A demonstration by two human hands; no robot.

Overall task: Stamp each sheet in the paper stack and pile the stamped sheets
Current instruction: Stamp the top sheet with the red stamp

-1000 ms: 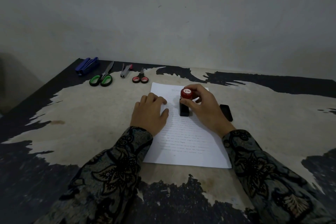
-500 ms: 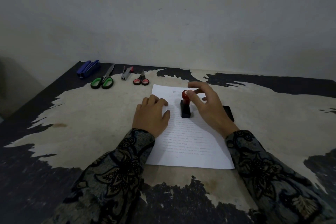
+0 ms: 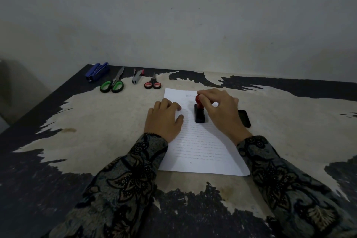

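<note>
A white printed sheet, the top of the paper stack [image 3: 201, 147], lies in front of me on the worn table [image 3: 96, 121]. A stamp [image 3: 199, 114] with a black base and red knob stands upright on the sheet's upper half. My right hand [image 3: 222, 114] grips the red knob with curled fingers and thumb. My left hand [image 3: 164, 120] rests on the sheet's left edge, fingers lightly bent, pressing it down. A black ink pad [image 3: 244, 118] lies just right of the sheet, partly hidden behind my right hand.
Along the table's far left edge lie a blue stapler [image 3: 97, 72], green-handled scissors [image 3: 113, 84], a grey staple remover [image 3: 136, 76] and small red-handled scissors [image 3: 152, 83]. A plain wall stands directly behind the table.
The stamp has come down and now stands on the sheet. My right hand shifted from covering the knob's top to gripping it from the right side. My left hand stayed put.
</note>
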